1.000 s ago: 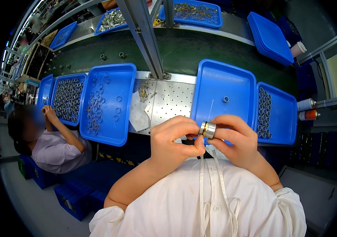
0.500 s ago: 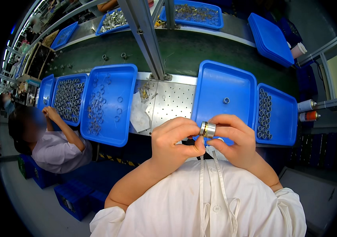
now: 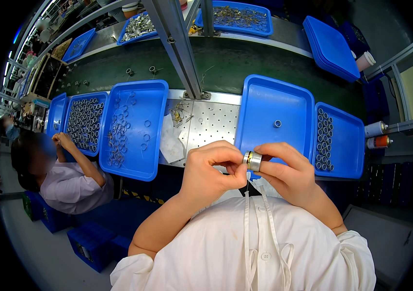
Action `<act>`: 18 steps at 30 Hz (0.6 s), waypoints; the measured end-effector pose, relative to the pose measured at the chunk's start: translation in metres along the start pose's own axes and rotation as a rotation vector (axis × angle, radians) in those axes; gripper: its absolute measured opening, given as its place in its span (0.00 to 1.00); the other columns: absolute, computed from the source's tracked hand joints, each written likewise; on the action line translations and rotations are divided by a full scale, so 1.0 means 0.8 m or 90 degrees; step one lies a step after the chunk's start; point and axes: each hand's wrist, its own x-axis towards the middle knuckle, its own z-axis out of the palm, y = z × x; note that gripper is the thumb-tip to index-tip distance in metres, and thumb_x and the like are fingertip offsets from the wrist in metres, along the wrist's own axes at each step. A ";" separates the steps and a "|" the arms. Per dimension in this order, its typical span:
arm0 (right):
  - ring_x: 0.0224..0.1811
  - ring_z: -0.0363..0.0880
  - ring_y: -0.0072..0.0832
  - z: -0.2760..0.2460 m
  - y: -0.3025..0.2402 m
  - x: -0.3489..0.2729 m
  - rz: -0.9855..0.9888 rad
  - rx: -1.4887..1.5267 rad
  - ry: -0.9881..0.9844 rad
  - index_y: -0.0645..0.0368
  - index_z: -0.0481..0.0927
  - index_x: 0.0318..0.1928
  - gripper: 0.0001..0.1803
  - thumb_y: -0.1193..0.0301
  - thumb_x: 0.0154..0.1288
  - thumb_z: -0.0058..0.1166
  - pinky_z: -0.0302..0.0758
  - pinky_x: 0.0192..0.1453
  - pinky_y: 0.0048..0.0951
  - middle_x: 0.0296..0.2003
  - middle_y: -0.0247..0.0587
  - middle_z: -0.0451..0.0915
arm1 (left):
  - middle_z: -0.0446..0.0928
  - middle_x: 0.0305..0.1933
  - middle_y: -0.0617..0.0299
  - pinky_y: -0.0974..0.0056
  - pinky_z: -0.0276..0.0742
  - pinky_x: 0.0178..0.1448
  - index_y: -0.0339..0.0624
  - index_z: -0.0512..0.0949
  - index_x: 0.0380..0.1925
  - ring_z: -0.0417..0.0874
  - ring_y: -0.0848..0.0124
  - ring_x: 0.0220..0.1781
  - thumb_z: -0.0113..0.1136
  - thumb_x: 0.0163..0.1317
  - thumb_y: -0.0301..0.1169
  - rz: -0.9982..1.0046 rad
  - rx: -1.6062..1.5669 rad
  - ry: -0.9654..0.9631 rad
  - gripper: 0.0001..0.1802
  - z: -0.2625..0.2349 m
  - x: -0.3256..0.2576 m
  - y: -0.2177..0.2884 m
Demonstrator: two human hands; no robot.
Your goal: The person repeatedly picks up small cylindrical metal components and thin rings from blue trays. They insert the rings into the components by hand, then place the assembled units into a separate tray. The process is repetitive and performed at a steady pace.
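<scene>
A short silver metal cylinder (image 3: 255, 162) with a thin yellowish band near its left end is held between my hands, in front of my white shirt. My left hand (image 3: 211, 170) pinches its left end between thumb and fingers. From the other side, my right hand (image 3: 290, 169) closes its fingers round the right end. Below the cylinder a thin strand hangs by my left thumb. Just beyond my hands is a large blue tray (image 3: 269, 102) with a single metal ring (image 3: 277, 123) in it.
To the right, a blue tray (image 3: 347, 140) holds rows of rings. On the left stand a tray (image 3: 160, 111) of thin wire loops and another of rings (image 3: 85, 121), beside a seated co-worker (image 3: 73, 182). A metal post (image 3: 177, 48) rises before the green belt (image 3: 235, 60).
My left thumb has moved up and slightly left against the cylinder's end. My right fingers have shifted and sit closer round the cylinder. Rings on the green belt have moved slightly right.
</scene>
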 end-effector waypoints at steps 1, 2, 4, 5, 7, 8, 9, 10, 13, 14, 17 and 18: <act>0.35 0.78 0.32 0.001 -0.002 -0.002 0.033 0.034 0.007 0.63 0.81 0.33 0.13 0.79 0.43 0.67 0.76 0.37 0.25 0.40 0.45 0.77 | 0.77 0.26 0.60 0.74 0.74 0.29 0.33 0.78 0.22 0.77 0.77 0.24 0.63 0.41 0.17 0.042 0.045 0.008 0.05 0.001 0.000 0.000; 0.35 0.78 0.33 0.002 -0.004 -0.002 0.065 0.069 0.014 0.63 0.81 0.33 0.13 0.79 0.43 0.67 0.76 0.37 0.26 0.40 0.46 0.77 | 0.77 0.25 0.60 0.74 0.74 0.28 0.33 0.77 0.22 0.77 0.76 0.23 0.63 0.40 0.17 0.076 0.071 0.022 0.06 0.002 0.000 0.000; 0.35 0.78 0.35 0.004 -0.003 -0.002 0.048 0.061 0.028 0.64 0.79 0.32 0.13 0.80 0.42 0.66 0.76 0.36 0.28 0.39 0.47 0.77 | 0.76 0.24 0.60 0.74 0.73 0.26 0.34 0.77 0.21 0.76 0.76 0.21 0.63 0.38 0.18 0.145 0.123 0.049 0.07 0.007 0.002 0.002; 0.34 0.78 0.36 0.004 -0.003 -0.001 0.039 0.058 0.035 0.65 0.78 0.31 0.13 0.80 0.41 0.65 0.76 0.36 0.29 0.39 0.47 0.77 | 0.76 0.24 0.60 0.74 0.73 0.26 0.34 0.77 0.21 0.76 0.75 0.21 0.63 0.38 0.18 0.156 0.136 0.053 0.07 0.007 0.002 0.002; 0.35 0.78 0.36 0.002 -0.001 0.002 -0.003 0.028 0.023 0.65 0.78 0.31 0.13 0.80 0.41 0.65 0.76 0.36 0.29 0.39 0.47 0.77 | 0.77 0.24 0.59 0.74 0.73 0.26 0.34 0.77 0.22 0.76 0.75 0.21 0.63 0.38 0.18 0.179 0.162 0.060 0.08 0.008 0.001 0.002; 0.35 0.78 0.37 0.001 -0.001 0.003 -0.024 0.014 0.017 0.65 0.78 0.31 0.13 0.80 0.41 0.65 0.77 0.36 0.29 0.39 0.47 0.77 | 0.77 0.24 0.59 0.74 0.73 0.26 0.34 0.76 0.22 0.76 0.75 0.21 0.63 0.38 0.18 0.181 0.162 0.062 0.08 0.009 0.000 0.002; 0.36 0.78 0.37 0.001 -0.001 0.004 -0.023 0.015 0.020 0.65 0.79 0.32 0.13 0.80 0.41 0.66 0.76 0.37 0.29 0.39 0.47 0.77 | 0.76 0.24 0.59 0.74 0.73 0.26 0.34 0.76 0.22 0.77 0.75 0.21 0.63 0.38 0.17 0.185 0.164 0.064 0.08 0.009 0.000 0.002; 0.37 0.78 0.37 0.000 -0.002 0.004 -0.022 0.017 0.023 0.64 0.80 0.32 0.13 0.79 0.41 0.66 0.76 0.39 0.29 0.39 0.46 0.77 | 0.76 0.24 0.59 0.73 0.73 0.26 0.34 0.76 0.22 0.77 0.75 0.22 0.63 0.37 0.17 0.188 0.165 0.066 0.08 0.010 0.000 0.002; 0.38 0.78 0.37 -0.001 0.000 0.005 -0.052 -0.006 0.022 0.64 0.81 0.32 0.13 0.78 0.41 0.67 0.76 0.40 0.30 0.39 0.47 0.77 | 0.77 0.26 0.60 0.74 0.74 0.28 0.33 0.77 0.23 0.77 0.77 0.24 0.63 0.41 0.17 0.134 0.116 0.033 0.07 0.006 0.000 0.004; 0.38 0.78 0.38 -0.002 0.001 0.005 -0.068 -0.018 0.020 0.64 0.81 0.32 0.13 0.78 0.41 0.67 0.76 0.40 0.30 0.39 0.47 0.77 | 0.77 0.27 0.60 0.74 0.74 0.29 0.33 0.77 0.23 0.77 0.77 0.25 0.63 0.42 0.17 0.063 0.032 0.030 0.06 0.005 0.000 0.003; 0.38 0.78 0.37 -0.006 0.000 0.006 -0.079 -0.039 -0.004 0.63 0.81 0.33 0.14 0.78 0.41 0.67 0.76 0.40 0.30 0.40 0.47 0.77 | 0.77 0.29 0.60 0.74 0.74 0.31 0.32 0.78 0.24 0.77 0.78 0.28 0.62 0.46 0.18 -0.102 -0.153 0.017 0.04 0.002 0.000 0.002; 0.37 0.78 0.37 -0.007 0.001 0.006 -0.079 -0.034 -0.008 0.64 0.80 0.33 0.15 0.78 0.41 0.66 0.77 0.40 0.30 0.40 0.47 0.77 | 0.77 0.30 0.60 0.74 0.74 0.31 0.32 0.78 0.24 0.77 0.79 0.28 0.62 0.47 0.18 -0.121 -0.172 0.005 0.03 0.000 0.001 0.004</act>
